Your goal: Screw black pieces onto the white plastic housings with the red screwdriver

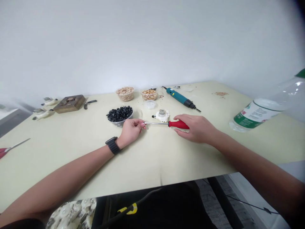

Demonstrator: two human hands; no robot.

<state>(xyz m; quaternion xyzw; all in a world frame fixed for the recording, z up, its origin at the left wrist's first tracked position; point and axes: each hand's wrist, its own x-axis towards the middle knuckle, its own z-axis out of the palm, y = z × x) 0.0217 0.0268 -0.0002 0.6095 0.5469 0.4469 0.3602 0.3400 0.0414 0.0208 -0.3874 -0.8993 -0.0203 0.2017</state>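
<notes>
A screwdriver (179, 124) with a red handle and thin metal shaft lies level just above the table, its tip pointing left. My right hand (196, 128) is wrapped round the handle. At the tip, my left hand (132, 130) pinches with thumb and finger; a small metallic bit shows there, too small to name. Just behind the shaft sits a white plastic part (162, 115) with a round grey piece on top. A clear bowl of black pieces (119, 115) stands right behind my left hand.
Clear tubs of tan pieces (125, 93) and brass-coloured pieces (149, 94) stand at the back, near a small lid (150, 104). A teal electric screwdriver (179, 98) lies behind my right hand. Left are a metal block (70, 104) and red-handled tool (10, 149); right, a water bottle (259, 111).
</notes>
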